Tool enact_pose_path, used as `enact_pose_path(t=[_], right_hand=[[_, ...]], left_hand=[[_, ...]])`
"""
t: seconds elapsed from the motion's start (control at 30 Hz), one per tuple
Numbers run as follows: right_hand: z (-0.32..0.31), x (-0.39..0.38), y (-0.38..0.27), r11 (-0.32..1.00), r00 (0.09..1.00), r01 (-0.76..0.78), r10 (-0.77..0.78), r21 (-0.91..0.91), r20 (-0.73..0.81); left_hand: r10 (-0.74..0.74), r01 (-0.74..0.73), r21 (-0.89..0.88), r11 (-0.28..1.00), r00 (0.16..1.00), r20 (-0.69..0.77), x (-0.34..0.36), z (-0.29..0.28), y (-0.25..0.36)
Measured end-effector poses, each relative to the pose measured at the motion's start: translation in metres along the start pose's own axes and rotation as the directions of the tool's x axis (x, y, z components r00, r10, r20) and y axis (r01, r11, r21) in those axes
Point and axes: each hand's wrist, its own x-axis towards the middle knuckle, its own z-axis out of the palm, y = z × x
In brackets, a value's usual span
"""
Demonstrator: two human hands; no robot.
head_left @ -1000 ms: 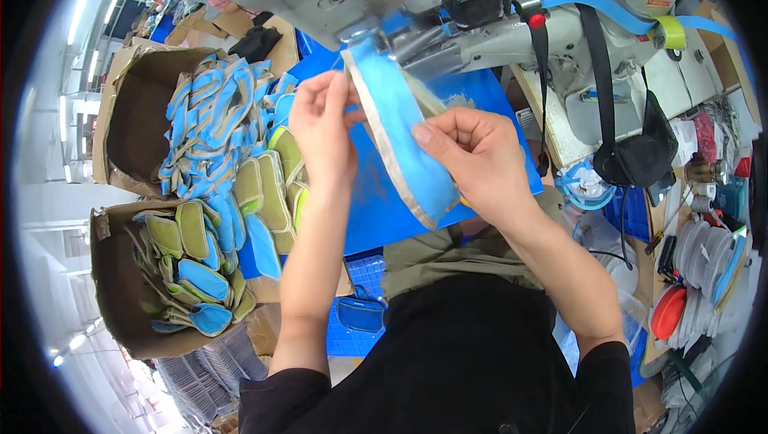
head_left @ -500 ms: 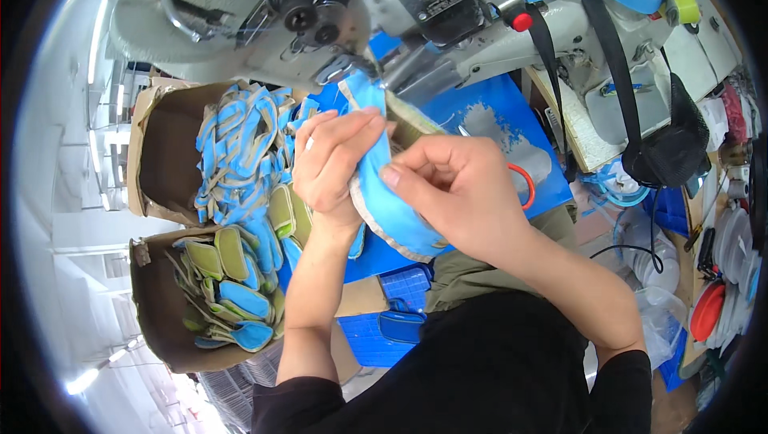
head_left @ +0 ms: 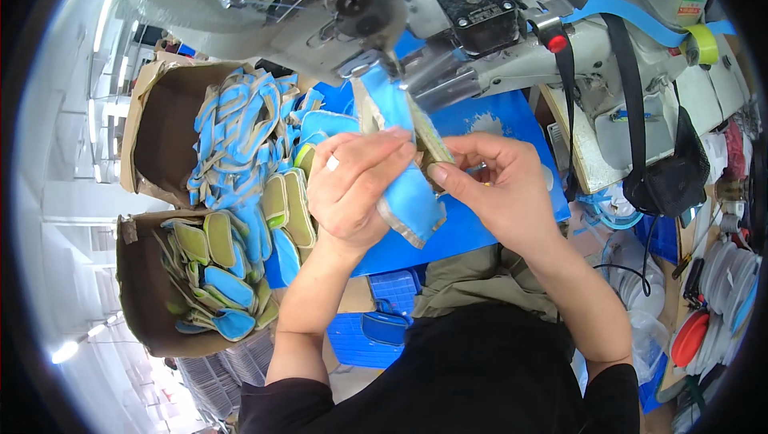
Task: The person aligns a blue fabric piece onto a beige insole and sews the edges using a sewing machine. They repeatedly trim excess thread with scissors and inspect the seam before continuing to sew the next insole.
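A blue fabric strip with beige edges (head_left: 412, 204) hangs from under the sewing machine's foot (head_left: 366, 64). My left hand (head_left: 356, 186) is closed round the strip just below the foot, with a ring on one finger. Beside the strip, an olive-green padded piece (head_left: 432, 134) also runs up toward the foot. My right hand (head_left: 508, 194) pinches the lower end of this olive-green piece between thumb and fingers. Whether the two pieces are joined at the foot cannot be seen.
Left, one cardboard box (head_left: 132, 142) is beside a heap of blue strips (head_left: 240, 142); a nearer box (head_left: 132, 290) holds several blue and green pads (head_left: 228, 286). A blue work surface (head_left: 480, 230) lies beneath my hands. Black straps (head_left: 628, 98) hang at right.
My right hand has moved off the blue strip and onto the olive-green piece's end. The strip's lower end has swung inward. Orange scissor handles by my right hand no longer show. The view has shifted.
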Motion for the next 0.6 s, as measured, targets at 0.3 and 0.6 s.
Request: enact_pose_path(t=[0.3,0.6], right_hand=[[0.0008,0.0022,0.0026,0.995,0.998,-0.046,0.042,0.086,0.053],[0.0065,-0.0043,-0.0030,0.998,0.999,-0.038,0.038,0.058,-0.004]], left_hand=[[0.020,-0.021,0.016,1.000,1.000,0.022,0.0045,0.0054,0.0078],[0.001,0.001,-0.015,1.000,0.995,0.101,0.0088,0.0005,0.0051]])
